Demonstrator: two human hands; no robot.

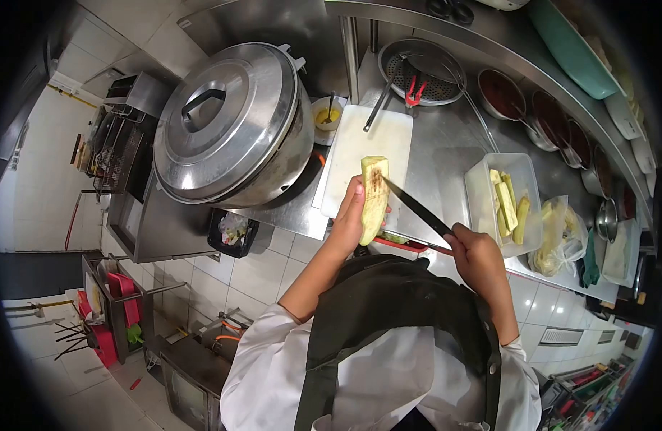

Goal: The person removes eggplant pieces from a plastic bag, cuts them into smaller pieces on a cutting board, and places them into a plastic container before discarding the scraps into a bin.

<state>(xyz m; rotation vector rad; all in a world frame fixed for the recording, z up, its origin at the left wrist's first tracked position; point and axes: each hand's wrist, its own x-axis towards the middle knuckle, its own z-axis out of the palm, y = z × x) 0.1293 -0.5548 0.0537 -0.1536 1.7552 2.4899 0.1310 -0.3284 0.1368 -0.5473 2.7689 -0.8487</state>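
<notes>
My left hand is wrapped round a peeled eggplant piece, held upright near the front of the white cutting board. Its pale flesh has a brown, seedy patch near the upper end. In my right hand is a knife with a dark blade. The blade points up and left, its tip right at the brown patch. To the right, a clear plastic container holds several pale yellow-green peeled pieces.
A large lidded steel pot stands left of the board. Behind are a small bowl of yellow food and a perforated strainer. Sauce bowls line the right back. A plastic bag lies beside the container.
</notes>
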